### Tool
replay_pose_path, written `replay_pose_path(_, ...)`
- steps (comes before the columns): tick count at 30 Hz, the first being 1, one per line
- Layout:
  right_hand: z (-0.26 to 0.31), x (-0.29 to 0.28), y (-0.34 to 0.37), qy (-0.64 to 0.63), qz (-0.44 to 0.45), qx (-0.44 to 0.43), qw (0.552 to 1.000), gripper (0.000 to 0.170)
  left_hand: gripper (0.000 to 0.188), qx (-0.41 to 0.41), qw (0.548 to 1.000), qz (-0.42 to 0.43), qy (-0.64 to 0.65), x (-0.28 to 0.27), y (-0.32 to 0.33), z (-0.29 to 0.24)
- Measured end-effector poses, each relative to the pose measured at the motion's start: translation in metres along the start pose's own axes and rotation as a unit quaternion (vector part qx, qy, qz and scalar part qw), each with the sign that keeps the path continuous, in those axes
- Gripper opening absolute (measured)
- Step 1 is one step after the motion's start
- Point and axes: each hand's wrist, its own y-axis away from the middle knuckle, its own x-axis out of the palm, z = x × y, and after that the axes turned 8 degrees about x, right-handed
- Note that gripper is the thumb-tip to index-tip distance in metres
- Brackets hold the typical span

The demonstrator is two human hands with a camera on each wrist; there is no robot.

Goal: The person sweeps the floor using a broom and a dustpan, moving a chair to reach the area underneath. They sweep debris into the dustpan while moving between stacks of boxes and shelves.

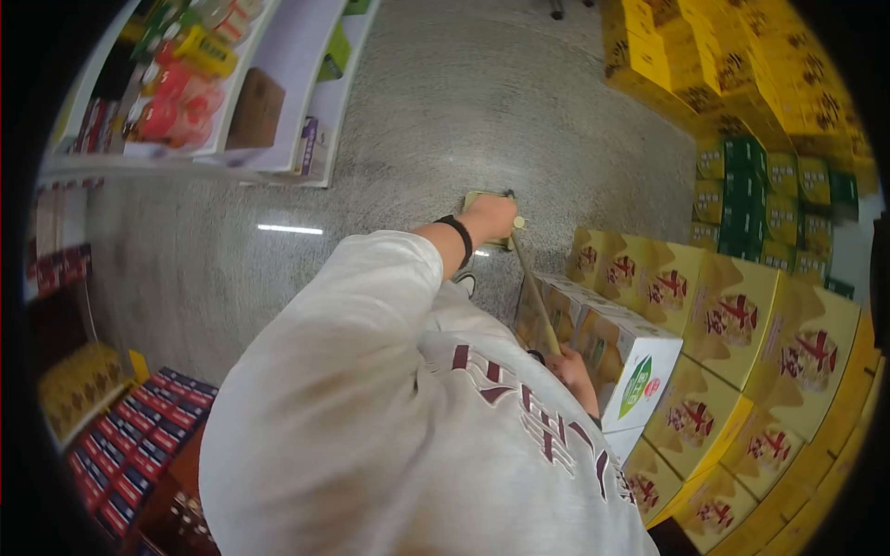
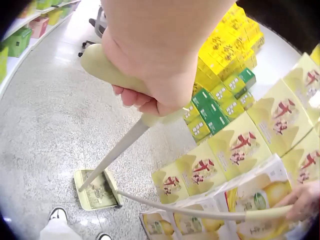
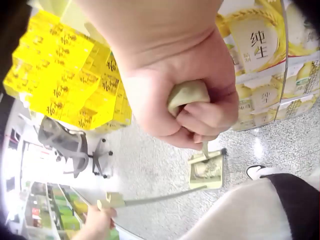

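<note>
My left hand [image 1: 489,219] curls round the thick pale-green handle [image 2: 107,67] of a long-handled dustpan. The dustpan [image 2: 99,186] rests on the floor with small debris in it. The right hand [image 1: 575,375] grips a thin pale broom pole [image 1: 538,296]. In the right wrist view, the fingers of the right hand [image 3: 200,100] wrap tightly round the pole's rounded end [image 3: 189,94]. The narrow dark broom head [image 2: 118,196] lies along the dustpan's edge, and its bristles are hard to make out.
Stacked cartons [image 1: 667,296] stand close beside the right hand. Yellow boxes [image 1: 760,65] and green boxes [image 1: 742,195] are piled farther off. White shelves [image 1: 278,83] hold bottles at the upper left. An office chair [image 3: 70,145] stands on the speckled floor [image 1: 417,111]. Shoes show near the dustpan.
</note>
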Motion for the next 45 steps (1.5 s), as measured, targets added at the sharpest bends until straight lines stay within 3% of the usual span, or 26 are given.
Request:
replay_pose_path(3, 0.009, 0.0, 0.04, 0.049, -0.049, -0.042, 0.997, 0.019, 0.023, -0.021, 0.999, -0.043, 0.018, -0.004, 0.018, 0.033)
replay_pose_path(5, -0.016, -0.017, 0.042, 0.15, -0.04, -0.134, 0.979, 0.02, 0.023, -0.041, 0.996, -0.074, 0.039, -0.012, 0.041, 0.057)
replay_pose_path(6, -0.033, -0.021, 0.042, 0.161, -0.036, -0.133, 0.977, 0.02, 0.02, -0.069, 0.992, -0.09, 0.051, -0.02, 0.058, 0.074)
replay_pose_path(8, -0.06, -0.026, 0.033, -0.024, -0.054, -0.073, 0.996, 0.021, 0.017, -0.107, 0.984, -0.129, 0.065, -0.037, 0.102, 0.099)
replay_pose_path(9, -0.061, -0.034, 0.023, -0.017, -0.053, -0.073, 0.996, 0.021, 0.016, -0.115, 0.979, -0.152, 0.067, -0.044, 0.126, 0.11)
replay_pose_path(10, -0.06, -0.046, 0.013, 0.199, -0.037, -0.097, 0.974, 0.022, 0.017, -0.121, 0.979, -0.145, 0.074, -0.046, 0.148, 0.124)
replay_pose_path(11, -0.058, -0.053, 0.009, 0.404, -0.02, -0.117, 0.907, 0.024, 0.018, -0.125, 0.979, -0.137, 0.081, -0.044, 0.169, 0.138)
replay_pose_path(12, -0.046, -0.049, 0.008, 0.407, -0.021, -0.116, 0.906, 0.024, 0.018, -0.116, 0.978, -0.167, 0.052, -0.027, 0.187, 0.158)
replay_pose_path(13, -0.025, -0.044, -0.001, 0.393, -0.074, -0.103, 0.911, 0.026, 0.019, -0.108, 0.974, -0.199, 0.023, -0.013, 0.203, 0.177)
replay_pose_path(14, 0.003, -0.034, -0.007, 0.377, -0.127, -0.091, 0.913, 0.027, 0.019, -0.148, 0.976, -0.157, 0.031, -0.021, 0.224, 0.18)
replay_pose_path(15, 0.042, -0.012, 0.003, 0.381, -0.125, -0.093, 0.912, 0.027, 0.019, -0.188, 0.975, -0.113, 0.041, -0.026, 0.247, 0.178)
replay_pose_path(17, 0.108, 0.03, 0.021, 0.44, -0.133, 0.034, 0.887, 0.028, 0.017, -0.244, 0.962, -0.122, 0.034, -0.015, 0.283, 0.19)
replay_pose_path(21, 0.145, 0.039, -0.015, 0.501, -0.16, 0.008, 0.85, 0.021, 0.014, -0.314, 0.933, -0.164, 0.058, 0.017, 0.344, 0.223)
replay_pose_path(23, 0.161, 0.055, -0.027, 0.577, -0.208, -0.108, 0.783, 0.017, 0.013, -0.342, 0.918, -0.186, 0.077, 0.031, 0.369, 0.234)
replay_pose_path(24, 0.166, 0.063, -0.04, 0.58, -0.209, -0.11, 0.78, 0.017, 0.013, -0.356, 0.914, -0.182, 0.067, 0.036, 0.379, 0.238)
replay_pose_path(27, 0.202, 0.098, -0.066, 0.634, -0.181, -0.119, 0.742, 0.026, 0.015, -0.392, 0.898, -0.183, 0.081, 0.045, 0.398, 0.243)
replay_pose_path(29, 0.241, 0.151, -0.046, 0.643, -0.012, 0.015, 0.765, 0.032, 0.016, -0.419, 0.882, -0.187, 0.106, 0.054, 0.407, 0.244)
replay_pose_path(30, 0.242, 0.161, -0.048, 0.651, -0.012, 0.013, 0.759, 0.032, 0.016, -0.443, 0.869, -0.187, 0.117, 0.059, 0.41, 0.245)
replay_pose_path(32, 0.246, 0.176, -0.057, 0.605, 0.02, -0.021, 0.796, 0.031, 0.017, -0.474, 0.849, -0.191, 0.135, 0.067, 0.412, 0.246)
replay_pose_path(33, 0.247, 0.183, -0.064, 0.612, 0.022, -0.022, 0.79, 0.031, 0.017, -0.491, 0.838, -0.193, 0.139, 0.067, 0.411, 0.245)
replay_pose_path(35, 0.24, 0.19, -0.073, 0.658, 0.064, -0.231, 0.714, 0.028, 0.018, -0.508, 0.827, -0.19, 0.148, 0.075, 0.412, 0.244)
replay_pose_path(39, 0.265, 0.241, -0.064, 0.693, 0.1, -0.175, 0.693, 0.03, 0.017, -0.507, 0.824, -0.199, 0.153, 0.086, 0.414, 0.245)
replay_pose_path(41, 0.276, 0.254, -0.056, 0.671, 0.149, -0.1, 0.72, 0.041, 0.018, -0.506, 0.826, -0.201, 0.147, 0.087, 0.417, 0.241)
replay_pose_path(42, 0.278, 0.252, -0.055, 0.667, 0.147, -0.103, 0.723, 0.041, 0.019, -0.509, 0.825, -0.188, 0.156, 0.086, 0.418, 0.242)
replay_pose_path(44, 0.284, 0.234, -0.055, 0.727, 0.151, -0.178, 0.646, 0.047, 0.021, -0.494, 0.833, -0.192, 0.157, 0.106, 0.419, 0.258)
replay_pose_path(45, 0.28, 0.221, -0.062, 0.717, 0.131, -0.181, 0.661, 0.047, 0.023, -0.473, 0.842, -0.213, 0.151, 0.125, 0.416, 0.27)
